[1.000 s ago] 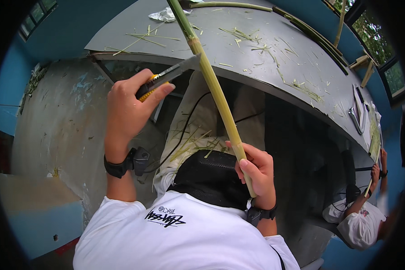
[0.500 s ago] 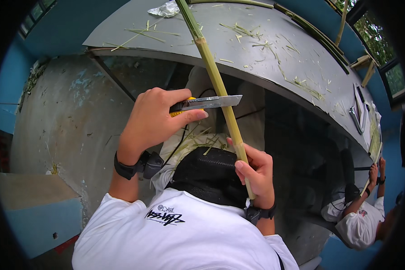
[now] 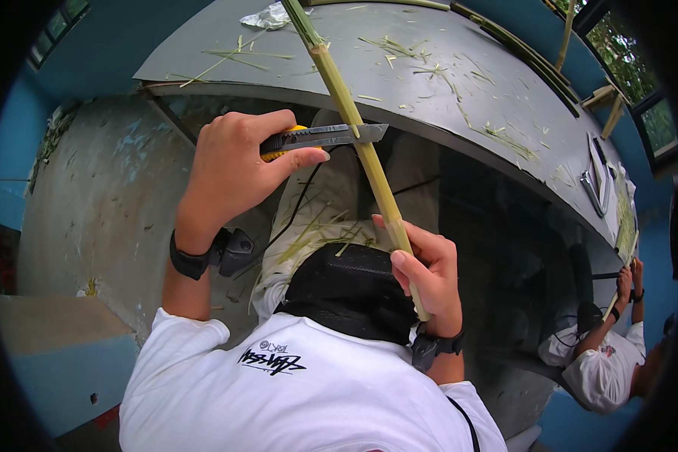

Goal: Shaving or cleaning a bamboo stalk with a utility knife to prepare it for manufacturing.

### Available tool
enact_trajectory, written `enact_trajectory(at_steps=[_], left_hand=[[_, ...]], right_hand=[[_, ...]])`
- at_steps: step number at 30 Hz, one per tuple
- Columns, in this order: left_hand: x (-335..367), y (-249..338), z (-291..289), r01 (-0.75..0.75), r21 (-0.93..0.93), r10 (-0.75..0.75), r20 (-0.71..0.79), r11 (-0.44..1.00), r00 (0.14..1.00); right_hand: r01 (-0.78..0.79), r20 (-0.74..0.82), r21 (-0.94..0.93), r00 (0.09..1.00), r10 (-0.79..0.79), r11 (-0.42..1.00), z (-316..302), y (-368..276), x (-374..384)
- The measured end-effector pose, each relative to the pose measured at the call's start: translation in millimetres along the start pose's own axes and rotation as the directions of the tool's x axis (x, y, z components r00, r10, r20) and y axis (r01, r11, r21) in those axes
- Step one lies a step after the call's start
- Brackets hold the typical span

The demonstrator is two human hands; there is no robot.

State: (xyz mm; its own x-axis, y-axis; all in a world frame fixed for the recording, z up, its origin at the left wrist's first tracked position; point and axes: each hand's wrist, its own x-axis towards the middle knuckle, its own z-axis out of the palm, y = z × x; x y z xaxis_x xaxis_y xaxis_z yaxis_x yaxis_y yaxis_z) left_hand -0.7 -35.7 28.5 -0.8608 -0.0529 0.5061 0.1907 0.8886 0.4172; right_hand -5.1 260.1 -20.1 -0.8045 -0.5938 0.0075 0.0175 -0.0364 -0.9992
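My left hand [image 3: 245, 162] is closed around a yellow and black utility knife [image 3: 297, 138]. Its long blade lies across a bamboo pole [image 3: 377, 178], touching it partway up. My right hand [image 3: 429, 271] grips the pole near its lower end, thumb and fingers wrapped round it. The pole slants up and to the left, its far end over the grey table and out of the frame. Its lower stretch looks pale and scraped, while the part beyond the joint is greener. Thin green shavings [image 3: 309, 233] lie on my lap beside a black pad or bag [image 3: 346, 290].
On the grey table [image 3: 316, 71] lie scattered shavings [image 3: 508, 141], crumpled foil [image 3: 275, 16] and a hacksaw-like metal frame [image 3: 597, 184]. Bamboo lengths [image 3: 516, 53] line its far edge. At far right, a co-worker [image 3: 606, 361] holds a strip. A blue-sided block [image 3: 68, 361] stands at lower left.
My left hand and the knife have slid up along the pole, away from my body and slightly left. The pole has shifted a little left; my right hand keeps its hold.
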Motion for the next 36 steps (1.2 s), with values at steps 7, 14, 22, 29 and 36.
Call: enact_trajectory(at_steps=[7,14,22,29,36], left_hand=[[-1.6,-141.4,-69.2,0.529,0.175,-0.253,-0.728,0.83,0.638],[-16.4,-70.3,-33.7,0.34,-0.129,-0.362,-0.406,0.932,0.839],[-10.8,14.4,28.1,0.14,-0.254,-0.15,-0.021,0.957,0.988],[-9.9,21.3,44.8,0.147,-0.197,-0.131,0.092,0.969,0.987],[-5.4,14.6,36.4,0.166,-0.163,-0.14,0.159,0.973,0.977]], right_hand=[[-0.006,0.009,0.035,1.0,0.005,0.999,-7.0,-2.2,-28.2],[0.023,0.022,0.174,0.999,-0.027,0.984,-24.4,12.0,-19.9],[-0.012,0.034,0.173,0.999,0.006,0.985,-21.2,15.4,-20.9],[-0.027,0.007,0.127,1.0,0.026,0.992,-18.2,26.2,-19.5],[-0.071,-0.066,0.1,0.995,0.078,0.992,-10.9,30.3,-17.9]])
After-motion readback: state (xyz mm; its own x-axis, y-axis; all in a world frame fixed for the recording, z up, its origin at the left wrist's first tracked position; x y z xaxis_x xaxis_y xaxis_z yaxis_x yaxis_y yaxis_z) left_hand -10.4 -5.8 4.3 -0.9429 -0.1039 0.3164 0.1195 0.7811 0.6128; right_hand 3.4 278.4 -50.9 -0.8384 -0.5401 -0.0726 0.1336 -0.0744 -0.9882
